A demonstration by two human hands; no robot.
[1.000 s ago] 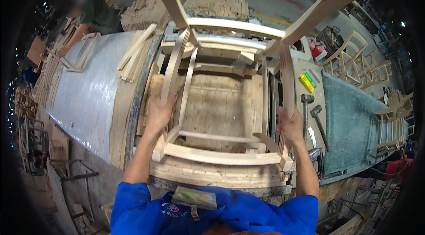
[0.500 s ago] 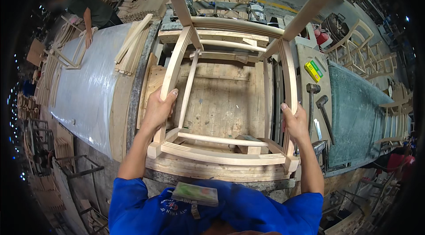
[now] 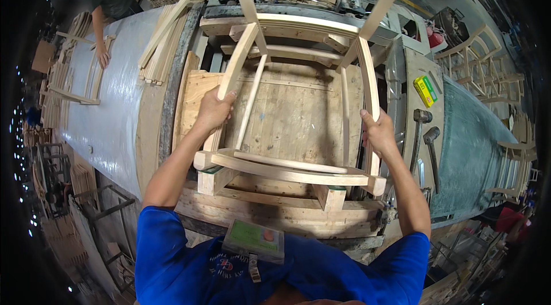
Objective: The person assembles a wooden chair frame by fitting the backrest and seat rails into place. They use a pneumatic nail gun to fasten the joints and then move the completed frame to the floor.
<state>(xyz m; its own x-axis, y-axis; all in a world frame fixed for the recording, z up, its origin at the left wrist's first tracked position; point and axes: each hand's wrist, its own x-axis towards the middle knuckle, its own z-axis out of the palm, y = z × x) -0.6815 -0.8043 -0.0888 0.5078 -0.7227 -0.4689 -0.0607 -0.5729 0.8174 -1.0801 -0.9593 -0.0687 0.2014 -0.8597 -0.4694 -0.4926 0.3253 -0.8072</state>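
Observation:
A pale wooden chair frame point(image 3: 287, 174) spans the middle of the view, its two long back posts rising toward the far side. My left hand point(image 3: 216, 111) is wrapped round its left seat rail, and my right hand point(image 3: 378, 132) grips the right rail with the thumb on top. Under the frame lies a wooden work bed point(image 3: 290, 115) in a pressing machine. Near me, the frame's front corners sit over wooden support blocks point(image 3: 330, 197) with green tops. Round stretchers run between the legs. The fingers beneath both rails are partly hidden.
At right, two mallets point(image 3: 431, 135) and a yellow-green box point(image 3: 425, 91) lie on a board beside a green-covered table point(image 3: 468, 150). Finished-looking chair frames point(image 3: 473, 69) stand beyond. Leftward, a person point(image 3: 103, 0) reaches over a plastic-covered table point(image 3: 115, 109) with stacked wooden strips point(image 3: 166, 46).
The chair frame has moved away from me, and both hands have travelled with it, keeping their grip. The support blocks under its near side now show. The view has shifted a little.

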